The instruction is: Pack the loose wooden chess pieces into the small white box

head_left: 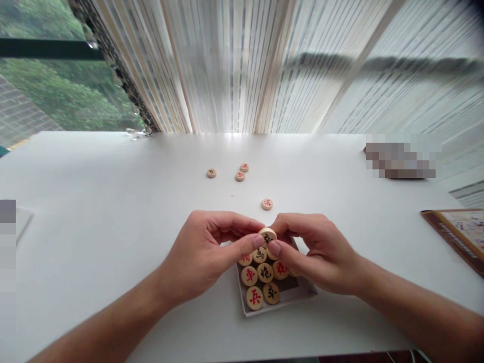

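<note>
Over the box [290, 286], whose bottom showed beside the pieces [265, 273] inside, the left hand [200, 252] and right hand [325, 252] clamped thumbs and fingers on a black-marked piece [267, 234].

Soft daylight through curtain [234, 65] | far tabletop [170, 151] glare | edges stretched

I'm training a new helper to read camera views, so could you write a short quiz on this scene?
1. True or false: the left hand and the right hand both touch the raised piece.
2. Fill in: of the four loose pieces on the table, the leftmost bears ___ writing.
3. Choose: the corner piece at the near left of the box has markings that are A) black, B) red, C) green.

Key: 1 true; 2 black; 3 B.
</note>
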A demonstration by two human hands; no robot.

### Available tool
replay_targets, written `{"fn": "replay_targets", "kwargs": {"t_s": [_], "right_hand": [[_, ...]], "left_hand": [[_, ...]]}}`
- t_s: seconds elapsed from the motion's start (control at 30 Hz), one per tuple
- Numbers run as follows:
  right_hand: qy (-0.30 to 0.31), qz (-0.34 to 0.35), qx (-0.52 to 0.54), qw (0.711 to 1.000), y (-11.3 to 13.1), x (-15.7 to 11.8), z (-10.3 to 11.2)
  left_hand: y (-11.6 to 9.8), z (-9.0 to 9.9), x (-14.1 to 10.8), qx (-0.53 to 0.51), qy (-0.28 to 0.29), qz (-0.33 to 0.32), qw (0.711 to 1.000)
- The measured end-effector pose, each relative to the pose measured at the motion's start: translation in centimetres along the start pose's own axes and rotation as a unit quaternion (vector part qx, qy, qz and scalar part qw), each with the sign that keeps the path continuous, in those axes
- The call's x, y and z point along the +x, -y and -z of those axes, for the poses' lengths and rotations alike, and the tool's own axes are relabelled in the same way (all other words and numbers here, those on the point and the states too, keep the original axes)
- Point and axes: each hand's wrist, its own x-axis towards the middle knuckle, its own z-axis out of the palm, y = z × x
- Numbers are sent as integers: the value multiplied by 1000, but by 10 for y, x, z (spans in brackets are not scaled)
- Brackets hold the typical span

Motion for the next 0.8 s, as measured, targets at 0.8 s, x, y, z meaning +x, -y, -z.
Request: {"fn": "replay_targets", "kwargs": {"t_s": [0.8], "right_hand": [[-57, -160, 263, 950, 11, 1, -7]], "left_hand": [[2, -7, -2, 47, -41, -73, 995]]}}
